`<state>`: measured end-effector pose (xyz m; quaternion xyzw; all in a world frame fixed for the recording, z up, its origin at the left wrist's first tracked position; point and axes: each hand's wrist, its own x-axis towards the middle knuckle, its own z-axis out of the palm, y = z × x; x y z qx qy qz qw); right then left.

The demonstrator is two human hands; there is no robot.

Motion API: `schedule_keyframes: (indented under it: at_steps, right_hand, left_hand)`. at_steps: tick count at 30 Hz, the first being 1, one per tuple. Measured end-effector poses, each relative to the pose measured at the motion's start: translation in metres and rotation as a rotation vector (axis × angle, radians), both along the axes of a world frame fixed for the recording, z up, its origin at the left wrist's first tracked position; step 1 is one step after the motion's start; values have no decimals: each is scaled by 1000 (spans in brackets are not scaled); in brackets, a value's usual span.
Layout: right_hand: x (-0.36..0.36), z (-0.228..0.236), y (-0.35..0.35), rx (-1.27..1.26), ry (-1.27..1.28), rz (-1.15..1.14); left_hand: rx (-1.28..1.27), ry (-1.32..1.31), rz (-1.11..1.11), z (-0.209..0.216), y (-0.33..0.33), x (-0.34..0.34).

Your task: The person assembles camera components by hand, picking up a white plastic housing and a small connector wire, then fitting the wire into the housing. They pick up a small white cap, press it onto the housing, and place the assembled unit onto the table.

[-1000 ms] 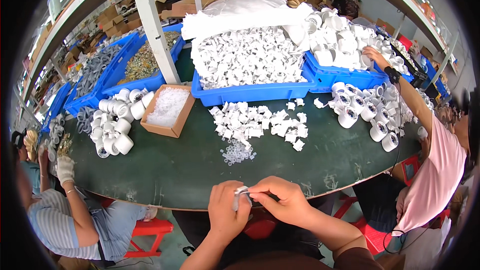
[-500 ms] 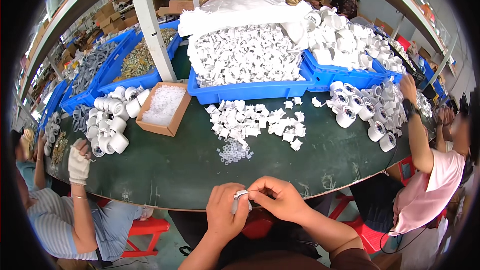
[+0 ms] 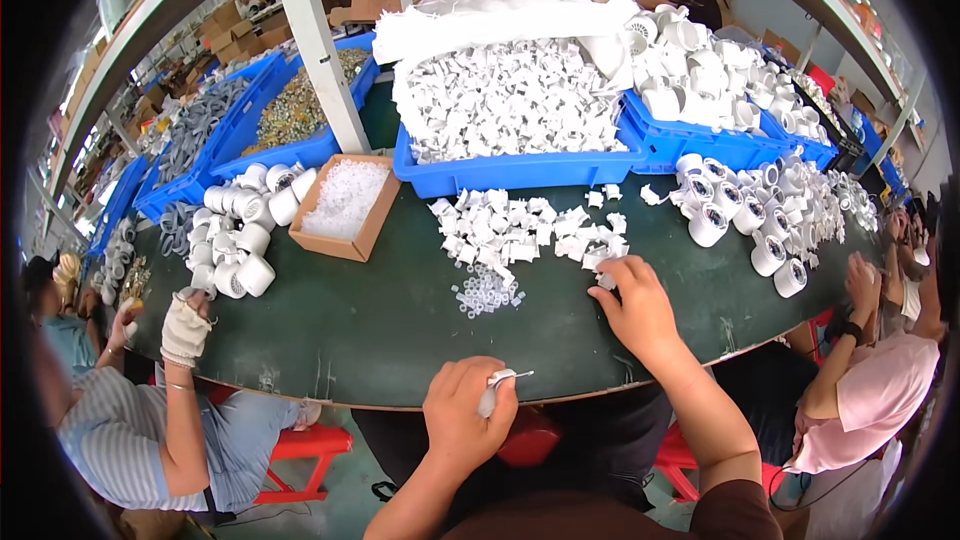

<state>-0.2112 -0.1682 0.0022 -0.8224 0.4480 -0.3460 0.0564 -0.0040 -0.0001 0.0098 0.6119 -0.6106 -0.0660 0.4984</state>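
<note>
My left hand [image 3: 460,415] is closed round a small white plastic part [image 3: 489,398] just over the table's near edge. A thin pin-like tip sticks out of that part to the right. My right hand [image 3: 643,315] reaches forward to the right end of a loose heap of white plastic clips [image 3: 500,225]. Its thumb and fingers pinch one small white clip [image 3: 606,280], mostly hidden by the fingertips. Left of my right hand, against the heap's near side, lie small clear plastic rings [image 3: 485,295].
A blue bin [image 3: 520,177] of white clips stands behind the heap. To its left is a cardboard box [image 3: 335,244] of clear bits. White round housings [image 3: 240,260] lie left, more housings [image 3: 768,254] right. Co-workers sit either side; a gloved hand [image 3: 185,328] rests at left.
My right hand has left the part in my left hand and moved forward and right to the clip heap. The left hand keeps its part, whose pin-like tip now shows.
</note>
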Motion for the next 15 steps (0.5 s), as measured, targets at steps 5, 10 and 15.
schedule_keyframes:
  at_steps: [5, 10, 15]
  right_hand:
    - [1, 8, -4, 37, 95, 17]
    - [-1, 13, -2, 132, 96, 20]
    - [17, 30, 46, 498, -373, 635]
  left_hand:
    - [-43, -23, 0, -2, 4, 3]
    - [31, 65, -17, 3, 9, 3]
    - [-4, 225, -144, -6, 3, -1]
